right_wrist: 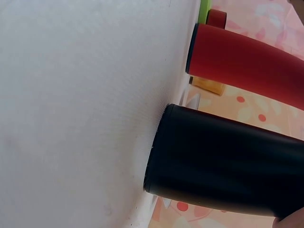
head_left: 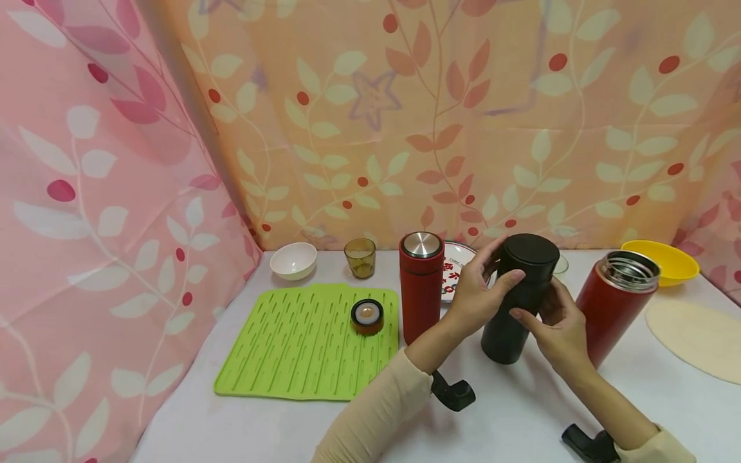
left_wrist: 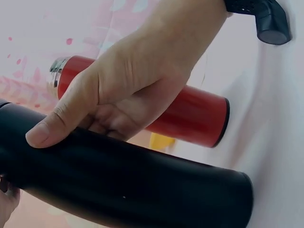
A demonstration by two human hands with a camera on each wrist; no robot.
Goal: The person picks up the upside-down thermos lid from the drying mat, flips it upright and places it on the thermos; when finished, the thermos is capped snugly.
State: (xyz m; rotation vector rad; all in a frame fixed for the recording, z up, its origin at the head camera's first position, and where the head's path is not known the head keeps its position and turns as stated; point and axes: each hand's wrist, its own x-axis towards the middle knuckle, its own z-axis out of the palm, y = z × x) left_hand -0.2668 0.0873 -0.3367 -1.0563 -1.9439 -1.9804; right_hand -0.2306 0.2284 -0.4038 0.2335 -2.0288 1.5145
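A black thermos (head_left: 512, 305) stands upright on the white table, its base at or very near the surface. My left hand (head_left: 476, 290) grips it near the black lid (head_left: 529, 249), thumb across the front. Lower down, my right hand (head_left: 558, 328) holds the body from the other side; in the left wrist view, this right hand (left_wrist: 128, 85) has its thumb along the black thermos (left_wrist: 128, 175). To the right stands a lidless red thermos (head_left: 613, 315) with a bare steel neck. Left of my hands is a red thermos with a steel-topped lid (head_left: 422, 283).
A green drying mat (head_left: 301, 347) lies on the left with a round lid (head_left: 367, 315) on it. Behind are a white bowl (head_left: 294, 262), an amber glass (head_left: 360, 258), a patterned plate (head_left: 454, 273) and a yellow bowl (head_left: 666, 260). A cream round mat (head_left: 700, 337) lies far right.
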